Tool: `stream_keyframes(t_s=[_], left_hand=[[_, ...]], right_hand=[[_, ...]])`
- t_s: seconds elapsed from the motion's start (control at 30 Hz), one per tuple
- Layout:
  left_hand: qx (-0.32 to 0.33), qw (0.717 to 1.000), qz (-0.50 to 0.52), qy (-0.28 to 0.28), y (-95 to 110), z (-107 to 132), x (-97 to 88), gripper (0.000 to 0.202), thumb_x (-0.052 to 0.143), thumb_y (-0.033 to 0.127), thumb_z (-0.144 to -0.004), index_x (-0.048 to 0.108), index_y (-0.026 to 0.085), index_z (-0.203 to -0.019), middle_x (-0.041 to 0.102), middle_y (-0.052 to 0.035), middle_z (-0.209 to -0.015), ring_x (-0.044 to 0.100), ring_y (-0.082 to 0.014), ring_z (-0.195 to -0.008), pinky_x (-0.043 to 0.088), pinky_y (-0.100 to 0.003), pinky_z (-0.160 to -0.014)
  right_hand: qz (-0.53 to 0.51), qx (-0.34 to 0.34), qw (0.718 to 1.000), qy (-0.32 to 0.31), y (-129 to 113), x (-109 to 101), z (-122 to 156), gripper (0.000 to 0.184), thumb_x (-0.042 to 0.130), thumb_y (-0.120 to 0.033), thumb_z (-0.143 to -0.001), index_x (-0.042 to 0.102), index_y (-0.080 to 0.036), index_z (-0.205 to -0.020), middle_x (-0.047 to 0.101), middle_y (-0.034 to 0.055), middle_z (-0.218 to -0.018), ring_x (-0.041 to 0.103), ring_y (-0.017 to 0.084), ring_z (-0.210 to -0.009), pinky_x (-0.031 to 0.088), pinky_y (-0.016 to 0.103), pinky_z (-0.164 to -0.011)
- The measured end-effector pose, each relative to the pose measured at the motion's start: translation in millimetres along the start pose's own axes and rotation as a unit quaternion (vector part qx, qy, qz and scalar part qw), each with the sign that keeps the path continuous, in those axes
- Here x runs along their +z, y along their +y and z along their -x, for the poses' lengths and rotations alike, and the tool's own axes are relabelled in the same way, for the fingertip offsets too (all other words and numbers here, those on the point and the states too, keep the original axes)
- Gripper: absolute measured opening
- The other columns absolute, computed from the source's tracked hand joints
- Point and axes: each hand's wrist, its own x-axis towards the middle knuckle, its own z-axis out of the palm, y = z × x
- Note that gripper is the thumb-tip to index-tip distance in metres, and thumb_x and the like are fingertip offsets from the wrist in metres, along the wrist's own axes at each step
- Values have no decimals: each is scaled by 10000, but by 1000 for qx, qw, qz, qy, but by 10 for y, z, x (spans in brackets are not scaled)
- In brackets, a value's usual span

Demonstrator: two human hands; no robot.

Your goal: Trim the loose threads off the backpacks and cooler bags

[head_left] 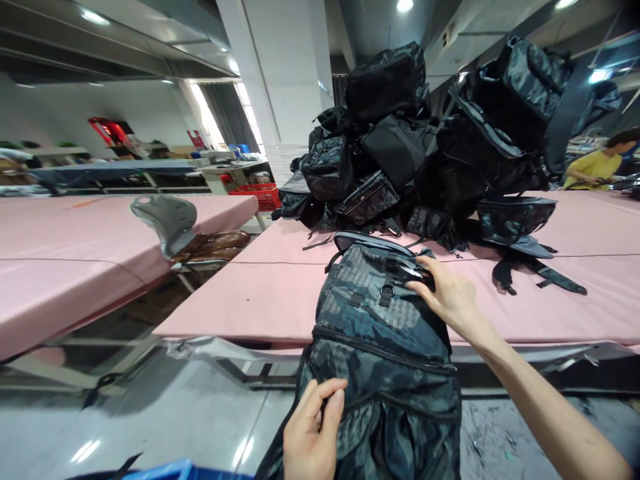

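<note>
A dark camouflage backpack (380, 340) leans over the near edge of the pink table, its lower part hanging toward me. Zippers cross its front, and a small ring sits on a webbing tab. My right hand (450, 290) is at the upper right of the bag. Its thumb and forefinger close around a small dark tool with a shiny metal end, which looks like thread snips (416, 272). Low on the bag's left side is my left hand (315, 427), with fingers curled and thumb and forefinger tips close together. Anything between them is too small to make out.
A tall pile of similar bags (390, 147) stands on the pink table (270, 287). Loose straps (540, 270) lie at right. Another pink table (75, 247) and a grey chair (167, 223) are left. A blue bin (185, 470) sits below; a person in yellow (595, 167) works far right.
</note>
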Motion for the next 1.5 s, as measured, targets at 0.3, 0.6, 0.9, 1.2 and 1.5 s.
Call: stream_keyframes(t_s=[0.3,0.6,0.9,1.2,1.5], left_hand=[[-6,1000,7,-1,-51,-8,7,336,548,518,-731,682,210,-739,663,-63,-810,597,-192,-772,480,-224,-621],[0,1000,-2,-2,-88,-24,6,338,532,521,-743,680,218,-735,662,-58,-792,597,-186,-749,482,-223,-619],[-1,1000,7,-3,-80,-14,-7,345,547,525,-733,685,208,-733,669,-56,-805,598,-189,-777,479,-220,-654],[1,1000,11,-3,-53,-6,-18,318,552,503,-736,685,215,-728,671,-60,-816,599,-204,-839,477,-232,-705],[-6,999,28,27,-54,16,-8,341,566,525,-716,680,204,-721,676,-40,-798,589,-193,-867,446,-236,-761]], right_hand=[[45,-121,991,-25,-137,-77,238,117,544,-262,-822,639,-230,-882,632,8,-748,552,149,-690,331,265,-594],[57,-132,989,-24,-184,-87,238,128,530,-245,-824,645,-217,-872,612,20,-722,516,143,-668,306,271,-593],[86,-142,986,-27,-234,-78,255,102,573,-242,-792,642,-229,-866,614,9,-716,508,154,-664,302,280,-592],[22,-96,994,-53,-236,-19,270,115,526,-243,-823,623,-219,-878,633,13,-764,562,147,-699,334,256,-585],[49,-6,988,-145,-328,-92,163,156,501,-259,-832,655,-238,-820,682,1,-792,615,158,-726,318,253,-564]])
